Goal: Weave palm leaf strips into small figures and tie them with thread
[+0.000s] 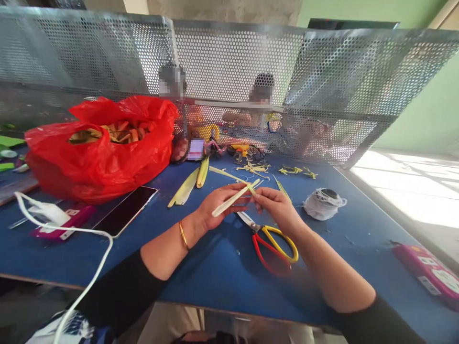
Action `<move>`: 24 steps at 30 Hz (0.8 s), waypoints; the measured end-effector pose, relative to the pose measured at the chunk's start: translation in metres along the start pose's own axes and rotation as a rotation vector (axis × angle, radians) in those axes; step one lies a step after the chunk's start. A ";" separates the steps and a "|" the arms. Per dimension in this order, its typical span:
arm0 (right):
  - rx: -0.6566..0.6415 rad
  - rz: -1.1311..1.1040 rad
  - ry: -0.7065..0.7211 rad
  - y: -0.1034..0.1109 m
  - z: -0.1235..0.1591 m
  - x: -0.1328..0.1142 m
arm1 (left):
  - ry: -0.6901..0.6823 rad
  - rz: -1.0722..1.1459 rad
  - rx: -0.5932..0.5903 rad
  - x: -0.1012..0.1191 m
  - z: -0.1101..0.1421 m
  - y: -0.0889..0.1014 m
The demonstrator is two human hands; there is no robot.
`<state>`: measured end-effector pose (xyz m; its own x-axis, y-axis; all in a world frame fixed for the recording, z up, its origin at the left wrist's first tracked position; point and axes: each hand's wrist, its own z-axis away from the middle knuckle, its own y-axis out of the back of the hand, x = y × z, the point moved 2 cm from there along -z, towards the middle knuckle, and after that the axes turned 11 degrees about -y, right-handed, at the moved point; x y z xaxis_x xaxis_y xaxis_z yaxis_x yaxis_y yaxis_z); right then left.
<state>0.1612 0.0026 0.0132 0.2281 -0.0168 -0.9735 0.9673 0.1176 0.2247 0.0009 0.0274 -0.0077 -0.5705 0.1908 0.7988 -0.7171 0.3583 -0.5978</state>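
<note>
Pale corn husk strips (229, 202) cross each other between my two hands, above the blue table. My left hand (215, 203) is closed on them from the left, with its fingers partly behind the strips. My right hand (276, 204) pinches the strips near their crossing with thumb and forefinger. Just below the hands lie scissors (274, 246) with one red and one yellow handle, blades pointing up and left under the fingers. Wider pieces of husk (184, 187) rest beyond my left hand. To the right of my right hand stands a white-wrapped spool (323, 204).
A red plastic bag (139, 162) full of dry husks stands at left, beside a phone (125, 210). A white cable (103, 260) runs from a pink power strip (53, 229). Another power strip (428, 272) lies right. Behind a perforated metal screen (229, 57) sit people.
</note>
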 end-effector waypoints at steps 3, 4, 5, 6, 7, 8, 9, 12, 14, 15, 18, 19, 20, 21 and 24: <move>0.049 0.281 0.071 0.003 0.001 0.001 | 0.068 0.007 0.030 0.002 0.000 0.000; 0.062 0.364 0.089 0.002 0.002 0.002 | 0.062 -0.018 0.062 0.000 0.000 -0.001; 0.068 0.431 0.105 0.001 0.002 0.003 | 0.050 -0.053 0.100 -0.001 0.001 -0.002; 0.068 0.482 0.117 -0.001 0.003 0.004 | 0.030 -0.085 0.142 -0.003 0.002 -0.003; 0.068 0.521 0.125 -0.002 0.003 0.005 | 0.011 -0.108 0.182 -0.006 0.002 -0.005; 0.072 0.552 0.127 -0.004 0.004 0.006 | -0.004 -0.126 0.220 -0.008 0.003 -0.007; 0.087 0.584 0.125 -0.005 0.005 0.006 | -0.020 -0.142 0.257 -0.009 0.004 -0.008; 0.178 0.708 0.135 -0.005 0.007 0.005 | -0.041 -0.173 0.360 -0.010 0.005 -0.010; 0.229 0.788 0.191 -0.005 0.009 0.003 | -0.014 -0.175 0.380 -0.008 0.006 -0.010; 0.240 0.818 0.224 -0.005 0.010 0.002 | 0.004 -0.178 0.376 -0.007 0.006 -0.010; 0.200 0.855 0.266 -0.008 0.012 0.001 | 0.010 -0.225 0.368 -0.006 0.006 -0.009; 0.175 0.857 0.262 -0.008 0.012 0.001 | 0.002 -0.242 0.374 -0.006 0.006 -0.009; 0.157 0.859 0.255 -0.009 0.013 0.001 | -0.001 -0.255 0.381 -0.006 0.006 -0.009; 0.151 0.864 0.245 -0.010 0.013 0.001 | 0.002 -0.262 0.388 -0.007 0.006 -0.008; 0.178 0.899 0.200 -0.008 0.012 0.000 | 0.034 -0.253 0.400 -0.008 0.006 -0.007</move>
<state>0.1548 -0.0101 0.0117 0.8909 0.1799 -0.4172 0.4440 -0.1501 0.8834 0.0081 0.0178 -0.0098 -0.3495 0.1748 0.9205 -0.9336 0.0182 -0.3580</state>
